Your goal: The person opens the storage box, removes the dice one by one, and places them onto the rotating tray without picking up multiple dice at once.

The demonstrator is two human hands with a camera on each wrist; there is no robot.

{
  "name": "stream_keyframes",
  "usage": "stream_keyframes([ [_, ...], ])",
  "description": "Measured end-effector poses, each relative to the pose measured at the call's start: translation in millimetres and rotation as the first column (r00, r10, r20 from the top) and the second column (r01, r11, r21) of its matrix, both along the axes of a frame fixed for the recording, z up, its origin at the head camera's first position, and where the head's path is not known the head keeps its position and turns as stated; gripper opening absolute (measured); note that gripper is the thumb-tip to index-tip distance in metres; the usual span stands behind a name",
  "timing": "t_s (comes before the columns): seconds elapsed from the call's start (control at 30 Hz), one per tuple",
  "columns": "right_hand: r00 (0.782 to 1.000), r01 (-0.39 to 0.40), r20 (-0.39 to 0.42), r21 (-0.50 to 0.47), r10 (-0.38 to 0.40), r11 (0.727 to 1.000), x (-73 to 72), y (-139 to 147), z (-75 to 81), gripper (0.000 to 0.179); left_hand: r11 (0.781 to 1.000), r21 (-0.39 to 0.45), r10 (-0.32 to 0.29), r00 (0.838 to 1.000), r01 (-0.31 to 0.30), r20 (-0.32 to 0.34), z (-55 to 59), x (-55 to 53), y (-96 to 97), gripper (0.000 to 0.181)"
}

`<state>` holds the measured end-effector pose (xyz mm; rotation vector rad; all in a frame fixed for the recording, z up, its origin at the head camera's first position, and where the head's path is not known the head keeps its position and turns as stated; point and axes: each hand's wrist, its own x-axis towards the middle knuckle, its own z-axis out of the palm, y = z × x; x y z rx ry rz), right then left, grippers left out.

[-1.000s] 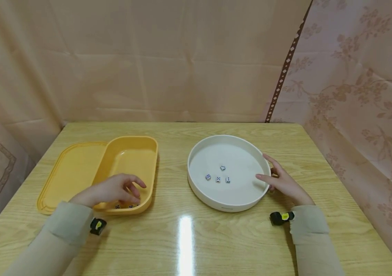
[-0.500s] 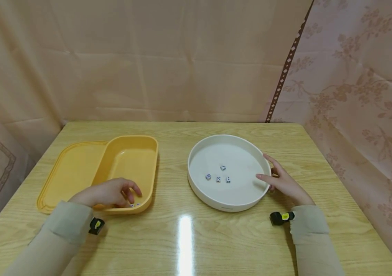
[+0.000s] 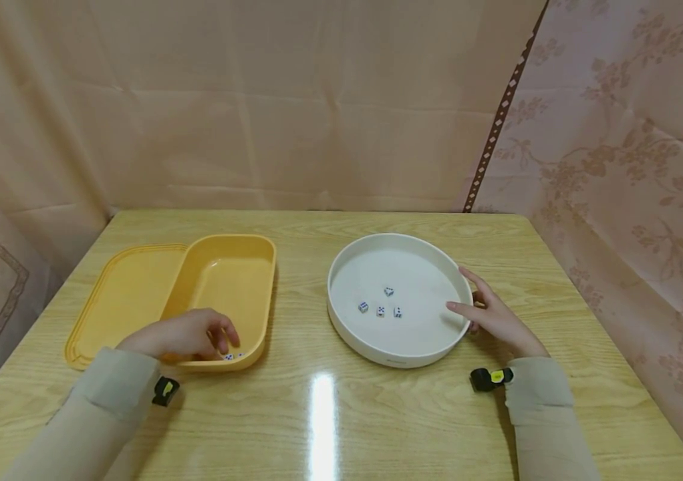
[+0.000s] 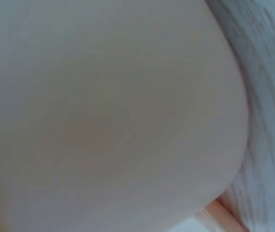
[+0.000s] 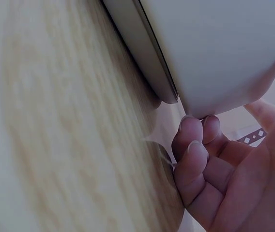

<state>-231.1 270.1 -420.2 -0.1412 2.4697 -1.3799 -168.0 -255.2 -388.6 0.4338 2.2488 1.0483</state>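
Note:
My left hand reaches down into the front of a yellow plastic box, its fingers bent among dice. Beside the fingertips a white die with dark pips shows, with another partly visible to its right. The near wall hides the other fingertips, so I cannot tell whether they pinch a die. My right hand grips the right rim of a round white tray, thumb over the edge and the other fingers outside. In the right wrist view, curled fingers sit against the tray's underside edge. Several dice lie inside the tray.
A flat yellow lid lies left of the box, partly under it. Both containers stand on a wood-grain table with a curtain behind. Blurred skin fills most of the left wrist view.
My left hand has lowered into the box and shifted slightly left, its fingers closing in toward the dice by the near wall. The right hand and the tray hold still.

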Motion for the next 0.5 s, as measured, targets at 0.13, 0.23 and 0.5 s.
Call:
stream_keyframes([
  [0.13, 1.000, 0.000, -0.003, -0.003, 0.000, 1.000, 0.5, -0.7, 0.9, 0.088, 0.999, 0.032, -0.042, 0.999, 0.043, -0.013, -2.8, -0.7, -1.4, 0.022],
  [0.23, 1.000, -0.003, -0.005, -0.005, 0.003, 1.000, 0.5, -0.7, 1.0, 0.088, 0.996, 0.058, -0.069, 0.997, 0.070, -0.020, -4.9, -0.8, -1.7, 0.020],
  [0.5, 1.000, 0.007, -0.007, 0.002, -0.007, 1.000, -1.0, 0.9, -1.4, 0.088, 0.994, 0.063, -0.091, 0.995, 0.093, -0.030, -7.5, -1.2, 0.1, 0.024],
])
